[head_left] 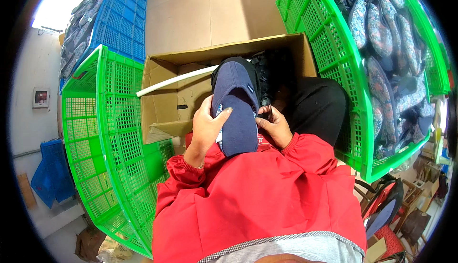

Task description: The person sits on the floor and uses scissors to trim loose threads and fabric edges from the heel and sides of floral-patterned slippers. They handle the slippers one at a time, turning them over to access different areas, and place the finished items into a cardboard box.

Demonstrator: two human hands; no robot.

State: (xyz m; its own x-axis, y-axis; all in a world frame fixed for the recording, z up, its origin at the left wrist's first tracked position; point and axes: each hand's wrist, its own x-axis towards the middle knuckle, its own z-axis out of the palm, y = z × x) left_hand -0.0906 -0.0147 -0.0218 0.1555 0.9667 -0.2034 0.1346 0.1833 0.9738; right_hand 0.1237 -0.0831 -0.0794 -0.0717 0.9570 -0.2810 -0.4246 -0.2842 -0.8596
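Note:
A navy cloth slipper rests over my lap, its rounded toe pointing away from me and its opening facing up. My left hand is closed on its left edge, with the thumb lying across the insole. Patterned light-blue fabric shows along the slipper's sides. Against its right edge, my right hand is closed in a pinch. A small dark tool sticks up from those fingers; its exact kind is too small to make out.
A cardboard box stands ahead, with a white tube across it and black material inside. Green crates flank me; the right crate holds several floral slippers. A blue crate sits at far left.

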